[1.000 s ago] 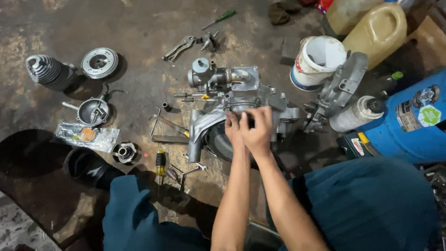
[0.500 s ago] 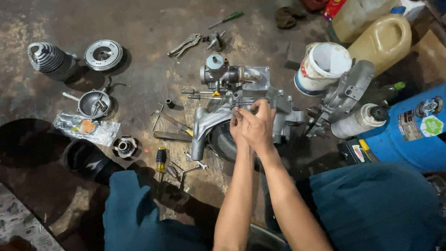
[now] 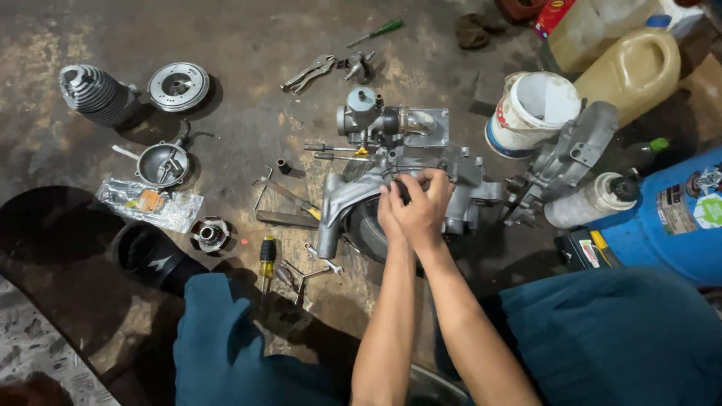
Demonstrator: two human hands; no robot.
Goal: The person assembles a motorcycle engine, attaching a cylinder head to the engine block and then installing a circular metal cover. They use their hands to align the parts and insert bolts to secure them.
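Far left on the floor (image 3: pixel 226 135): finned cylinder (image 3: pixel 94 94) lying on its side, round flywheel disc (image 3: pixel 177 86) just beside it, small metal pan (image 3: pixel 161 164) w/ bits in it below, clear plastic bag (image 3: pixel 150 204) of small parts near that, black cover (image 3: pixel 147 252) next to the person's knee. A yellow-handled screwdriver (image 3: pixel 267 258) and loose wrenches lie near the knee, pliers (image 3: pixel 308 73) and a green screwdriver (image 3: pixel 376 31) further up.

Centre: the engine crankcase (image 3: pixel 361 199) sits on the floor, carburettor (image 3: pixel 361 116) at its top end. Both hands are together over the middle of the case. Left hand (image 3: pixel 391 214) rests against the casting, fingers curled, pinching smth small and dark at the case's upper edge. Right hand (image 3: pixel 425 207) is cupped over the same spot, fingertips pressing down. Can't tell what the small part is; it's mostly hidden by the fingers.

Step in hand, as I judge it: fitting or working loose a small piece on the case by finger, no tool in use. Next move likely needs a steady pinch w/ one hand bracing the case so it doesn't rock, then a tool from the left pile.

Right: white bucket (image 3: pixel 530 113), second case half (image 3: pixel 568 154), spray can (image 3: pixel 590 201), yellow jerrycan (image 3: pixel 635 68), blue drum (image 3: pixel 677 222).
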